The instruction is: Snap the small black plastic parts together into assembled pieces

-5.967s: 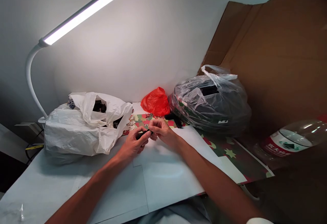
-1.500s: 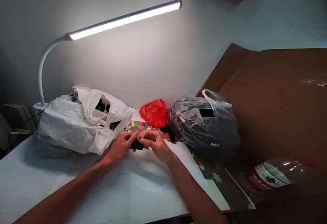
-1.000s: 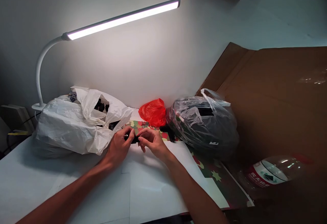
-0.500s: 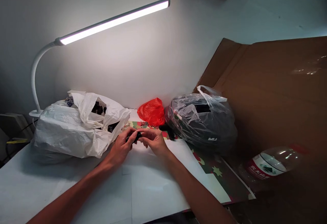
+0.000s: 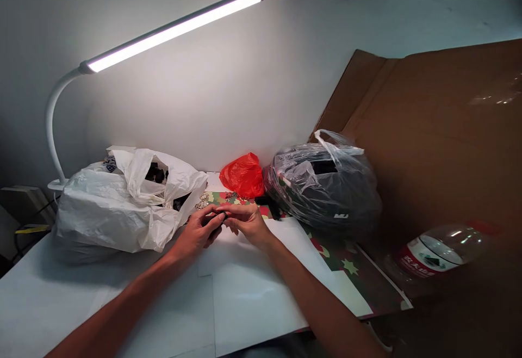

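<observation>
My left hand (image 5: 198, 231) and my right hand (image 5: 243, 221) meet above the white sheet (image 5: 244, 287), fingers pinched together on a small black piece (image 5: 217, 219) held between them. Most of the piece is hidden by my fingers. Just beyond my hands lies a patterned red-and-green board (image 5: 346, 263) with a cluster of small metallic bits (image 5: 203, 200) at its far end.
A white plastic bag (image 5: 118, 205) with dark parts sits at the left, a small red bag (image 5: 242, 174) at the back, a clear bag of dark items (image 5: 326, 186) at the right. Cardboard (image 5: 440, 140) leans on the right. A plastic bottle (image 5: 436, 254) lies near it. A desk lamp (image 5: 163, 31) arches overhead.
My hands have stayed together on the small black piece, turning it slightly between the fingers. The view has shifted a little; the bags have not moved.
</observation>
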Available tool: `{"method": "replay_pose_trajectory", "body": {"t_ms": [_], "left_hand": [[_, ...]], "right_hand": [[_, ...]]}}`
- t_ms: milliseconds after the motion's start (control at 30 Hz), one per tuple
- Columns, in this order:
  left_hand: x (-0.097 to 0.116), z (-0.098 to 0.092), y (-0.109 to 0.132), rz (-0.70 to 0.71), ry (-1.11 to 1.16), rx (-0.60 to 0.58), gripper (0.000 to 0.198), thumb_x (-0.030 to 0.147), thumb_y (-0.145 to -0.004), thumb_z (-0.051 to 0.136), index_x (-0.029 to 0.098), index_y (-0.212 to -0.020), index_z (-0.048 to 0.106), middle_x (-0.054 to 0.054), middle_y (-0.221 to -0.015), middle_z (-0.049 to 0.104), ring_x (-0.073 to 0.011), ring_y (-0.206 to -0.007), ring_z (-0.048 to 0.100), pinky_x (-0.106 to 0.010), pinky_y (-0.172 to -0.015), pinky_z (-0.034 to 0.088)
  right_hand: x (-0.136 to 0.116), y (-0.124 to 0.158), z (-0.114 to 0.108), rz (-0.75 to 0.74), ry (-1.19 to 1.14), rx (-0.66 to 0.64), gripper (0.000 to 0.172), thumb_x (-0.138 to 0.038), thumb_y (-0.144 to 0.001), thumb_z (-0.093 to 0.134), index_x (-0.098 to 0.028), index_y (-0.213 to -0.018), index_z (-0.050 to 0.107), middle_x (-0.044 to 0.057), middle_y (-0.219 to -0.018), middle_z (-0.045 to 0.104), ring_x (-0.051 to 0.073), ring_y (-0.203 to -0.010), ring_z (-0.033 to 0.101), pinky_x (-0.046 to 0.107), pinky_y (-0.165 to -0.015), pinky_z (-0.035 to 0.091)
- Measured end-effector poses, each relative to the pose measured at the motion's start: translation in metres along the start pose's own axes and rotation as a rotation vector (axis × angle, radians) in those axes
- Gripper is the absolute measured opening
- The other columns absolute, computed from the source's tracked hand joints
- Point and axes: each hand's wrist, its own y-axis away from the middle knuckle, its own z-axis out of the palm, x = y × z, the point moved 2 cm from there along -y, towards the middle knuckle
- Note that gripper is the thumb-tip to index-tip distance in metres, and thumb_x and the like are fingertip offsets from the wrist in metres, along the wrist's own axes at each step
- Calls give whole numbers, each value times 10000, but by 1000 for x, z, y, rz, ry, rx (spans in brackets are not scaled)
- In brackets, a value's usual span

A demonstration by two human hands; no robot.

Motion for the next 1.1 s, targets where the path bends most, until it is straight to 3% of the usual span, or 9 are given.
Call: {"method": "replay_pose_trajectory", "body": {"t_ms": [267, 600, 867, 1100], "left_hand": [[-6, -7, -1, 20, -1, 82, 473, 602, -817, 788, 213, -813, 519, 98, -537, 430, -51, -450, 312, -164, -398, 215], [-2, -5, -1, 24, -49, 107, 446, 590, -808, 788, 203, -800, 566, 89, -539, 438, -56, -458, 302, -177, -404, 221], [3, -1, 0, 12, -98, 82, 466, 621, -792, 767, 197, -773, 576, 91, -506, 420, -64, -444, 311, -185, -409, 236], [4, -2, 3, -50, -62, 94, 424, 578, -785, 734, 214, -953, 597, 64, -593, 522, -86, -478, 362, -190, -447, 243]], "right_hand": [[-2, 2, 4, 1, 2, -28, 464, -470, -815, 888, -243, -1213, 823, -11, -710, 655, 82, -530, 491, 215, -466, 421], [-6, 3, 3, 50, -15, -54, 498, -479, -809, 895, -216, -1223, 811, -1, -741, 670, 88, -547, 535, 216, -474, 457], [-11, 1, 4, 105, -46, -11, 445, -555, -857, 823, -167, -1070, 776, -8, -736, 659, 109, -537, 605, 225, -452, 524], [-15, 2, 3, 187, -64, -43, 431, -572, -852, 825, -169, -932, 693, -8, -714, 675, 116, -552, 623, 223, -500, 519]]}}
